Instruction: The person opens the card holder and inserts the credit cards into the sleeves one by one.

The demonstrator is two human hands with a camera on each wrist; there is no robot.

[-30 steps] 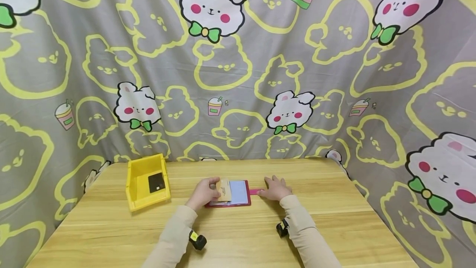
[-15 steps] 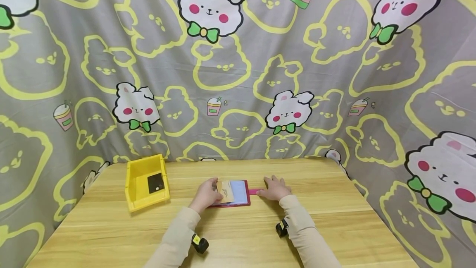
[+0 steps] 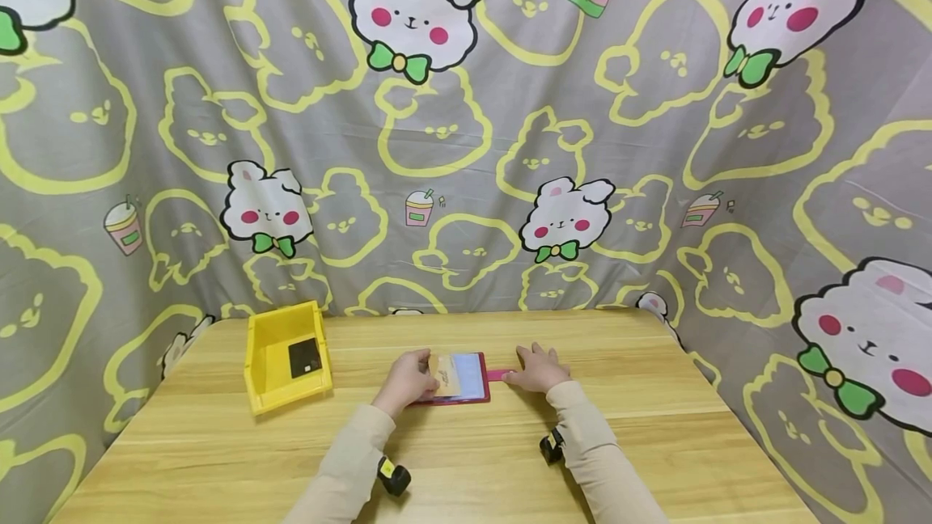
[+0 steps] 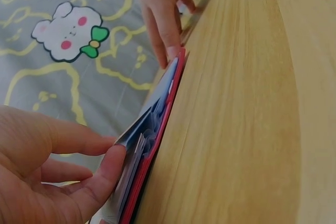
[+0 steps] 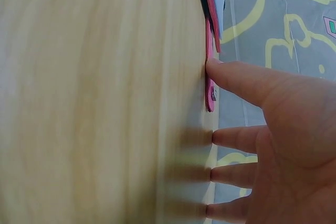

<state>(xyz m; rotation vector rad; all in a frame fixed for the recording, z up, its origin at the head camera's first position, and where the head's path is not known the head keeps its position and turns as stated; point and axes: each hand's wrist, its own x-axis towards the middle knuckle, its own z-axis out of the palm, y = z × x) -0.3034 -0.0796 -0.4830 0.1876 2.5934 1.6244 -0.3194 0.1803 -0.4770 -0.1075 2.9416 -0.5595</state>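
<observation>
A small red card holder (image 3: 486,386) lies open on the table, clear sleeves inside, bluish on the right half. My left hand (image 3: 408,380) pinches a tan card (image 3: 446,377) at its left edge between thumb and index finger. That card overlaps the sleeves, partly under clear plastic in the head view. Up close in the left wrist view, the left hand's fingertips (image 4: 111,153) meet at the raised edge above the fanned sleeves (image 4: 149,132). Thumb down on the pink strap (image 5: 210,85) with its metal snap, my right hand (image 3: 537,369) has its fingers spread, tips on the table.
A yellow bin (image 3: 268,407) stands at the back left with a black card (image 3: 305,357) inside. Behind the wooden table (image 3: 466,467) hangs a grey curtain (image 3: 466,281) printed with rabbits. Small black cameras are strapped on both wrists.
My left hand has moved slightly right, taking the tan card further across the sleeves. The right hand stays where it was on the strap.
</observation>
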